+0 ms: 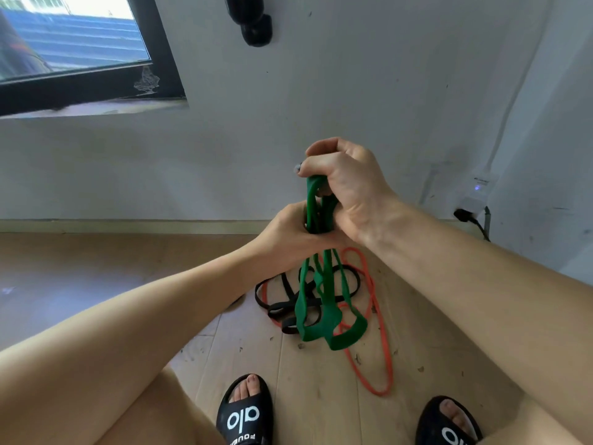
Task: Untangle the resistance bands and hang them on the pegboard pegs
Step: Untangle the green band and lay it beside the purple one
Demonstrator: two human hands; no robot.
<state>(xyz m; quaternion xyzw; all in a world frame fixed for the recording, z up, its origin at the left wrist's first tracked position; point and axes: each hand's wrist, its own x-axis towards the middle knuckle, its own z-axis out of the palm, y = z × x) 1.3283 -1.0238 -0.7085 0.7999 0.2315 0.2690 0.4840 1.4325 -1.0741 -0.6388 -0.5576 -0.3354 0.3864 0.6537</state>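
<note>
Both hands [316, 216] grip the green band [324, 293] above the floor [305, 380].

Both hands fisted, arms extended forward; right hand [345, 184] above left hand [295, 239].

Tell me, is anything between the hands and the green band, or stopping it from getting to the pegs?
Nothing sits between them: the right hand and left hand both already grip the green band. Its loops hang over the black band and orange band on the floor. No pegboard shows here, so that path cannot be judged.
</note>
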